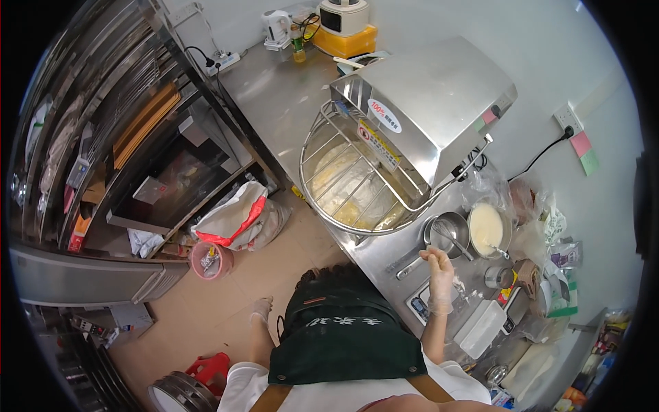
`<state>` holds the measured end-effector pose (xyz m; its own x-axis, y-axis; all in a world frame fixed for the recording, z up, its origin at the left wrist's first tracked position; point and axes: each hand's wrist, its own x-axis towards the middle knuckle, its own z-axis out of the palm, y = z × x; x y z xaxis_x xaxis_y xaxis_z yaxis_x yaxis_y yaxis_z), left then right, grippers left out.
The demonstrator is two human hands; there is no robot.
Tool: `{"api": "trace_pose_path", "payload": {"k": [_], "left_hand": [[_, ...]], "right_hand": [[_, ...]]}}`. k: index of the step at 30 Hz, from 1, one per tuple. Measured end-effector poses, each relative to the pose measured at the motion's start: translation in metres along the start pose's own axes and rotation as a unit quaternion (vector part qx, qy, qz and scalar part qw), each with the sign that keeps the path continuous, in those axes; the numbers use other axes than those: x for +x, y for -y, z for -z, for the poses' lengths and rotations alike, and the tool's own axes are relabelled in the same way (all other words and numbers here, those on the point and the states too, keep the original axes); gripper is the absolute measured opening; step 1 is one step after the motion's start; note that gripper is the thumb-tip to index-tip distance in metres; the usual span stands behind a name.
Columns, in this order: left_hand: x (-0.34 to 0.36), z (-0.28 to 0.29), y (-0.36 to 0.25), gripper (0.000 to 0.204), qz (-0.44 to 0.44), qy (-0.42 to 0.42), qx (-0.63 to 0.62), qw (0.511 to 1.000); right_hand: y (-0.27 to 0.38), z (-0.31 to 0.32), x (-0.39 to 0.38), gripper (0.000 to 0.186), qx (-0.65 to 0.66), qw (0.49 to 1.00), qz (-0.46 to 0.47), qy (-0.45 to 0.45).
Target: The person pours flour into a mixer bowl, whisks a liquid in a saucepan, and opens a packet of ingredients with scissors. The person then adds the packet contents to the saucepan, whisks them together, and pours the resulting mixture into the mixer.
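My right hand (440,276), in a clear plastic glove, hovers over the near part of the steel worktop, fingers bent together. What is in them, if anything, I cannot make out. Below it lies a kitchen scale (420,305). Just beyond the fingers sits a steel pan (434,238) with a whisk (456,243) in it. Next to that is a bowl of pale yellow batter (487,230). My left hand (261,307), also gloved, hangs low at my side, fingers loosely out and touching nothing. Ahead, a dough mixer (429,93) holds pale dough (357,189) behind its wire guard (336,180).
A white container (480,328), a steel cup (499,277) and plastic bags (532,237) crowd the worktop's right side. An open white sack (257,223) and a pink bin (212,261) stand on the floor. Shelving (223,113) rises at left; a red stool (209,371) is behind.
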<state>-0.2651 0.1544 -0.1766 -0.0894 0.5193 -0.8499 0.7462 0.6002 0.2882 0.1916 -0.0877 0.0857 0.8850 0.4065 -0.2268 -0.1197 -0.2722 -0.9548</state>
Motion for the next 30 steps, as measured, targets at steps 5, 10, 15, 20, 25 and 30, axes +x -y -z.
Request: {"api": "trace_pose_path", "payload": {"k": [5,10,15,20,25,30], "left_hand": [[-0.017,-0.016,0.008,0.053,0.048,0.020,-0.035,0.998],[-0.002,-0.022,0.024,0.053,0.049,0.014,-0.073,0.996],[0.015,-0.022,0.010,0.046,-0.003,-0.014,-0.034,0.999],[0.037,-0.024,0.011,0.039,-0.064,-0.044,0.003,0.997],[0.025,-0.025,0.000,0.036,-0.084,-0.060,-0.049,0.993],[0.010,-0.014,-0.008,0.053,-0.057,0.003,0.019,0.998]], "right_hand": [[-0.003,-0.006,-0.005,0.024,-0.036,0.999,0.005,0.018],[0.002,-0.005,-0.009,0.026,-0.030,0.999,0.003,0.037],[-0.001,-0.004,-0.014,0.024,-0.029,0.999,0.010,0.024],[-0.007,-0.002,-0.017,0.023,-0.034,0.999,0.007,0.031],[-0.005,-0.003,-0.021,0.024,-0.055,0.998,-0.002,0.030],[-0.010,-0.003,-0.022,0.024,-0.040,0.999,-0.005,0.029]]}}
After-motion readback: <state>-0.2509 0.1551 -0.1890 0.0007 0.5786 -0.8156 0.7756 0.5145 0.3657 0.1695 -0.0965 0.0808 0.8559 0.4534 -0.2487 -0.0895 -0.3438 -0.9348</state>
